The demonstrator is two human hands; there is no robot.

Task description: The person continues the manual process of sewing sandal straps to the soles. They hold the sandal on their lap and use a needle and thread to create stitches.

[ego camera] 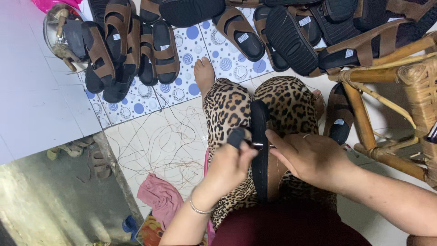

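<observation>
Seated on floor, legs in leopard-print trousers [230,107]. One sandal [260,150], black sole and brown strap, lies lengthwise across the lap, on edge, sole edge up.

Right hand [314,159] clamped on the sandal's brown strap side, fingers wrapped over it, ring on one finger. Left hand [230,166] closed around a small tool with a dark grip [236,136], its metal tip touching the sole edge just beside the right fingers. Hands close together, nearly touching.

Handling, by judgement: sole looks thick and foam-like, so light, a bit springy, stiff along its length; straps softer and pliable. Best held at mid-sole with the strap pinched, as here. Not fragile, not slippery.

Counts: one sandal in hand; one more [337,119] on the floor by the right knee; the heap of matching sandals [255,27] ahead overlaps too much for an exact count, more than a dozen. One pink cloth [160,198]. One cane chair [387,91]. Loose threads [164,141] litter the tiles.
</observation>
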